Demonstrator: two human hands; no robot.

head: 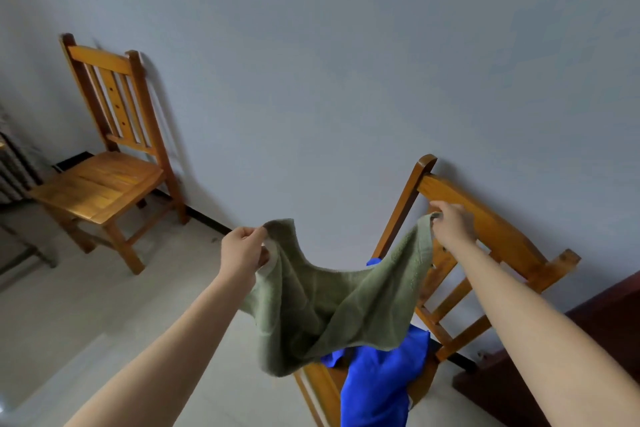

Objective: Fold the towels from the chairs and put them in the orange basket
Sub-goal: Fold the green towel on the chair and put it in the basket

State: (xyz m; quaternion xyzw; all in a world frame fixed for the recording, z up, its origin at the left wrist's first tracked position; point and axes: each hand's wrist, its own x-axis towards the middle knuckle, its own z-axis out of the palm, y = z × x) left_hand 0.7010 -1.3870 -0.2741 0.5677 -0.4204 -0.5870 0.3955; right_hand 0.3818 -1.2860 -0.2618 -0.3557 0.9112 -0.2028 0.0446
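Green towel held up in the air between my two hands, just in front of the near chair.

My left hand pinches one top corner and my right hand the other, fingers curled on the cloth. The towel's long axis runs left to right, its top edge sagging in the middle and the rest hanging down over a blue cloth on the seat. I'd pull the corners apart until that edge is taut, then bring them together evenly. No basket in sight.
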